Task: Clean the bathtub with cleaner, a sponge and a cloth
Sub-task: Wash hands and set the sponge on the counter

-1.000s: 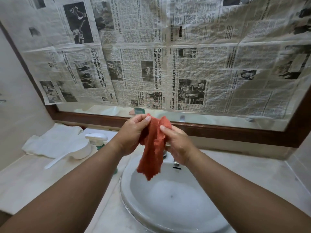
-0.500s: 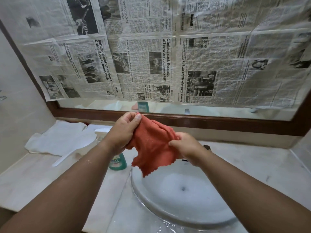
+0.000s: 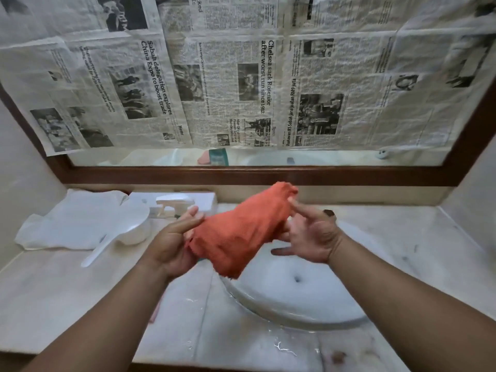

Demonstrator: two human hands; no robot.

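Several newspaper sheets (image 3: 241,76) cover most of the wood-framed mirror (image 3: 255,175), probably to mask the glass; only a bare strip at the bottom reflects the counter. Below it the marble counter (image 3: 67,291) carries a round white basin (image 3: 308,299), which looks empty apart from wetness, with water pooled on the stone at its near rim. No bathtub is in view, so this reads as getting the cloth ready at the sink.

At the back left lie a white towel (image 3: 67,218), a white long-handled scoop (image 3: 118,237) and a white spray trigger (image 3: 171,204), likely the cleaner; its bottle is hidden behind the arm.

Over the basin's far-left edge both hands hold the orange cloth (image 3: 239,232) stretched between them. The left hand (image 3: 171,245) pinches its lower corner between thumb and fingers. The right hand (image 3: 308,234) has spread fingers, the cloth draped over them, seemingly to fold or open it.
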